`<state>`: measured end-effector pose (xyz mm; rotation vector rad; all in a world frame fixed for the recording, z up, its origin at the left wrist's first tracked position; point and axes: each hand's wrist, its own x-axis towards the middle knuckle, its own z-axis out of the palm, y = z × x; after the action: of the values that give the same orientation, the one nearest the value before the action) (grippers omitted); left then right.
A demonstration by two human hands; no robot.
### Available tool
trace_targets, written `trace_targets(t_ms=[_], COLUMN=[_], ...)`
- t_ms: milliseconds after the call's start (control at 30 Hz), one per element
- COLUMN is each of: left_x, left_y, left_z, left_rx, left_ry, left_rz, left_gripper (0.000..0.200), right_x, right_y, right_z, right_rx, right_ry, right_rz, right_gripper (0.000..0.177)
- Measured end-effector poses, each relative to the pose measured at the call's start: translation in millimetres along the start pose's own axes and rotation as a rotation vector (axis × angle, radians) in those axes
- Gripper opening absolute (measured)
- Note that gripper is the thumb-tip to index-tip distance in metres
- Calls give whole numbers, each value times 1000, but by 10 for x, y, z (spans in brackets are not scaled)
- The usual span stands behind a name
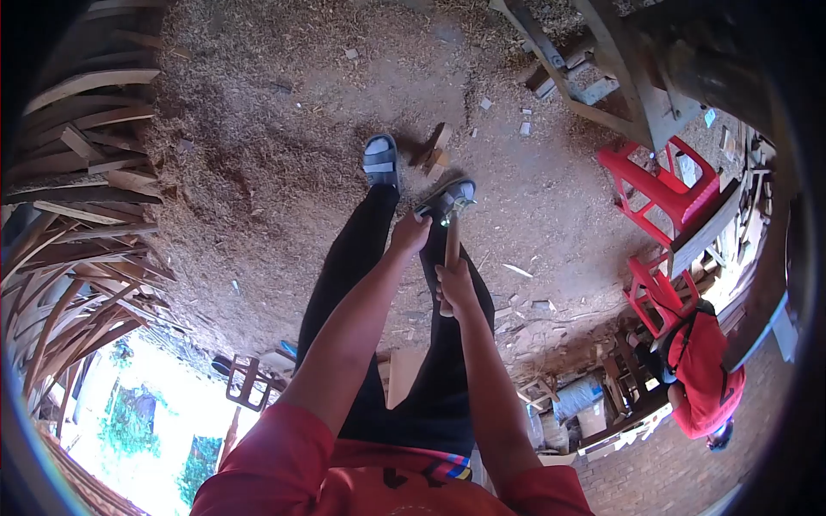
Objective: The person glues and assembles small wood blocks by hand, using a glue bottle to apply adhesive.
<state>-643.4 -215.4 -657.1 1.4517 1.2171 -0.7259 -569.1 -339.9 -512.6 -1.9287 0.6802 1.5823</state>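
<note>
My right hand [455, 285] is wrapped round the wooden handle of a hammer [453, 245]. The handle points away from me, and its metal head overlaps the view of my right sandal [447, 197], so its shape is hard to make out. Just left of the hammer head, my left hand [411, 233] is closed, fingers pressed together. Whatever it grips, if anything, is too small or hidden to name. Beyond my feet, small wood blocks [438, 162] lie on the ground close to both sandals.
Long curved wood offcuts [95, 163] are piled along the left. Wood shavings cover the dirt ground [258, 95]. At right stand red plastic stools [675, 193] and a wooden frame [602, 103]. A person in a red shirt [705, 370] is at lower right.
</note>
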Motion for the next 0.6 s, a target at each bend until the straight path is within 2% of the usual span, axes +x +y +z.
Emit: trace_targets(t_ms=[33, 133, 333, 367, 467, 500, 600], left_x=[45, 436, 1381, 1518, 1725, 1802, 1792], left_y=[90, 72, 259, 264, 319, 279, 142], left_z=[-67, 69, 617, 701, 758, 826, 830], left_rx=[55, 158, 221, 207, 160, 108, 124], left_ry=[5, 152, 440, 472, 413, 483, 635], left_rz=[-4, 126, 156, 148, 139, 146, 345], left_gripper=[51, 57, 83, 93, 97, 87, 68], right_x=[30, 170, 521, 539, 562, 570, 527], right_y=[-24, -147, -197, -175, -246, -253, -244], right_z=[-30, -149, -252, -266, -293, -299, -367], right_rx=[-16, 281, 321, 322, 301, 271, 173], right_ry=[5, -119, -124, -125, -126, -122, -89], right_rz=[22, 107, 118, 109, 84, 65, 18], right_gripper=[26, 23, 21, 21, 28, 30, 43])
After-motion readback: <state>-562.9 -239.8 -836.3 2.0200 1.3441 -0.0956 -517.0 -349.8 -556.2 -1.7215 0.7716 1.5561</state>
